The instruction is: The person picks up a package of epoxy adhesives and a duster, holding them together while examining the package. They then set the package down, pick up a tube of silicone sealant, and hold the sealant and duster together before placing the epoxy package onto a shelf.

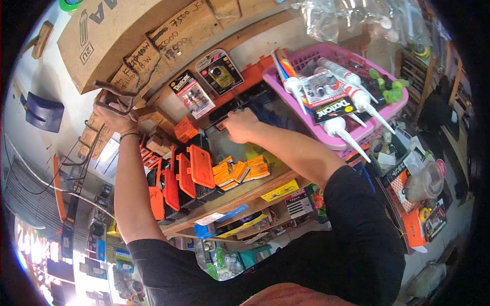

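Observation:
My left hand (116, 118) is raised at the left, its fingers closed around a brown metal hook bracket (115, 92) below the wooden shelf. My right hand (242, 125) reaches over the counter, fingers curled at a small black and orange item (221, 124); what exactly the fingers hold is hidden. Nearer me on the counter are several small orange-yellow boxes (240, 172) and a row of orange lidded cases (201, 166). Behind my right hand, two blister packs (193, 95) lean against the wall.
A pink basket (328, 136) with sealant tubes and a Dextone pack stands right of my right hand. Overhead at the left is a large cardboard box (102, 35). Shelves (279, 214) with goods lie under the counter. Plastic bags (352, 20) hang at the top right.

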Available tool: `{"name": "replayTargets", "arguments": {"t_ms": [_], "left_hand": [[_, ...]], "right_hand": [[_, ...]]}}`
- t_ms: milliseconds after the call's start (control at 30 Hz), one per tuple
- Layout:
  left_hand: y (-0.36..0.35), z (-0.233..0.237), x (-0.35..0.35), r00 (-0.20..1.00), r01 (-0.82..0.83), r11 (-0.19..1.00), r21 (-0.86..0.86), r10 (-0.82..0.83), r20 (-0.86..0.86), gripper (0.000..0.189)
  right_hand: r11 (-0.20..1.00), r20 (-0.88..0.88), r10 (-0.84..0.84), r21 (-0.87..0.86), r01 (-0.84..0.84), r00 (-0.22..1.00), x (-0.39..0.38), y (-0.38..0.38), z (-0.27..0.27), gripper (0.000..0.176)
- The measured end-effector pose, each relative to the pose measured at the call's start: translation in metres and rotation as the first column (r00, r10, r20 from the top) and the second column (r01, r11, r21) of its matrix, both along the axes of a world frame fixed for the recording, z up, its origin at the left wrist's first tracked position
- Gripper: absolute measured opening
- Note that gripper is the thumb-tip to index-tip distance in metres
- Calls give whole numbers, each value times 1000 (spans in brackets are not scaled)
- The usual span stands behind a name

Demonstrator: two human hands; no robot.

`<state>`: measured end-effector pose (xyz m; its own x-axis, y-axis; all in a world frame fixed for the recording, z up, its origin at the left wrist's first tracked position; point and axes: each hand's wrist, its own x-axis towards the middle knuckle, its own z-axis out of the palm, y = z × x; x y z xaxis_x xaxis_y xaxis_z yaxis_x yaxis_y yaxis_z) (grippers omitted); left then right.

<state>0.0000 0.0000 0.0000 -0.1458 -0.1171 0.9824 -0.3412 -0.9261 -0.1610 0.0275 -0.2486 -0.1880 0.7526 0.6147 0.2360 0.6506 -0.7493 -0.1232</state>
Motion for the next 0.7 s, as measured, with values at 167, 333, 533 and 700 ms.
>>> {"name": "replayTargets", "arguments": {"t_ms": [167,333,533,700], "left_hand": [[-27,-2,-21,989,-116,983,143,101,108,36],[-28,2,-27,998,-64,986,151,63,15,31],[-79,-40,-59,960,179,980,-81,-156,234,37],[-163,-132,-114,784,540,671,508,-182,-593,28]], "right_hand": [[979,202,75,169,-110,977,-55,-28,11,35],[992,272,65,85,-91,960,-112,-76,40,37],[987,329,-127,135,86,936,-149,-158,57,35],[976,366,-169,193,103,915,-164,-194,55,35]]}}
